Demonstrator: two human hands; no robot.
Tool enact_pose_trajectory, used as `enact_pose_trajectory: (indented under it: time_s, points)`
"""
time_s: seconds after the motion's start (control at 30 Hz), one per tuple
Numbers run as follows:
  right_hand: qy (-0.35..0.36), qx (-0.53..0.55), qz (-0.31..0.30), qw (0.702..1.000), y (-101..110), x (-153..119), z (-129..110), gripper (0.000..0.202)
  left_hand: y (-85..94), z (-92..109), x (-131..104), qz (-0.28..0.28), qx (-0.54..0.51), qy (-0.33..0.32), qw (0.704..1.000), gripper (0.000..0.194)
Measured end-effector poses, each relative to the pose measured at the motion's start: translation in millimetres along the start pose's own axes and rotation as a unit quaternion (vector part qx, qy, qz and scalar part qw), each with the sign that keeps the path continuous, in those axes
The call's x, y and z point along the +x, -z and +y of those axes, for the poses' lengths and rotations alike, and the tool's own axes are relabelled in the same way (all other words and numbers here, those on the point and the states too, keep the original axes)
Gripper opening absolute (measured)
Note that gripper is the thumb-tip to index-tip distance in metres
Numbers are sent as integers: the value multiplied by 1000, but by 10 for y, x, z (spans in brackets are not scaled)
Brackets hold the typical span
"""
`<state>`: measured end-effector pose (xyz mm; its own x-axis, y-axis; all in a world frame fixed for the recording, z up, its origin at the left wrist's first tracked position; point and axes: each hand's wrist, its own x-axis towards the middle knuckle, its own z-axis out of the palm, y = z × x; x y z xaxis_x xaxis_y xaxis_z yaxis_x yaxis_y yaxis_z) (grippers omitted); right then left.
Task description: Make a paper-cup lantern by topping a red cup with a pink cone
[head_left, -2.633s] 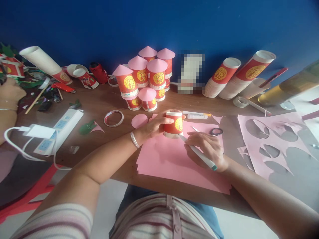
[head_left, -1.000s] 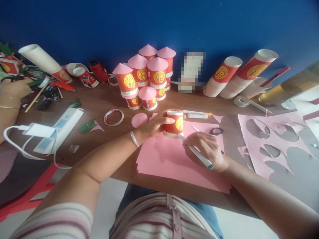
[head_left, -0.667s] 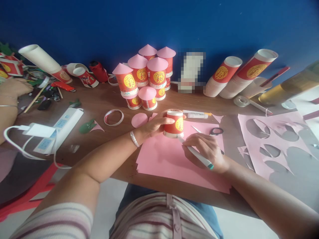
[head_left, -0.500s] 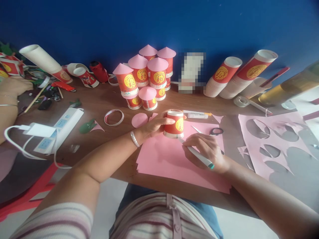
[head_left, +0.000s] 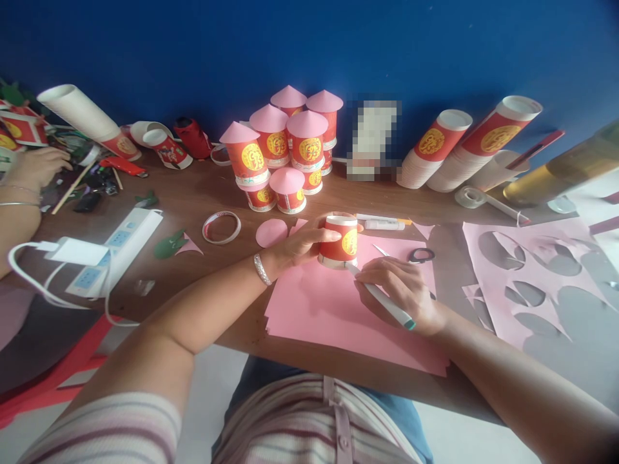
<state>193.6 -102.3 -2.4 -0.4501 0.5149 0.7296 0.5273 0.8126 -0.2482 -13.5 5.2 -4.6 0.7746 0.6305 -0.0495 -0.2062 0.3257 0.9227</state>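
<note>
My left hand [head_left: 309,243] is wrapped round a red paper cup [head_left: 341,240] with a yellow emblem, held over the pink paper sheets [head_left: 319,309]. A white marker with a green end [head_left: 387,304] is gripped in my right hand [head_left: 399,287], its tip at the white band low on the cup. Behind my left hand stand several red cups with pink cone tops [head_left: 308,138], some stacked in two levels. Black-handled scissors [head_left: 422,255] lie on the pink sheets, right of the cup.
Stacked paper cups [head_left: 435,151] lean at the back right. Cut pink paper [head_left: 493,283] lies on the right. A power strip [head_left: 116,254] and a tape ring [head_left: 221,228] are on the left. Another person's hand [head_left: 36,171] is over clutter at the far left.
The other person's hand at the far left has moved slightly, its fingers reaching further right. My hands, the cup and the marker look almost the same.
</note>
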Motion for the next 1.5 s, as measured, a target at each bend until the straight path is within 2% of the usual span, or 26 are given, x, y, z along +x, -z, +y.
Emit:
enact_pose_trajectory:
  time_s: [0.33,0.97,1.2,1.5]
  points:
    - [-3,-12,15,1000,-27,-23,27,31,-19,12,8,-8,1,-2,1000,51]
    - [-5,-29,16,999,-17,-6,-4,26,-4,30,-2,-13,18,-2,1000,52]
    - [2,27,30,999,-12,11,-21,28,16,4,6,-6,4,7,1000,52]
    - [-3,84,-13,996,6,13,-46,21,29,-28,45,3,-45,8,999,61]
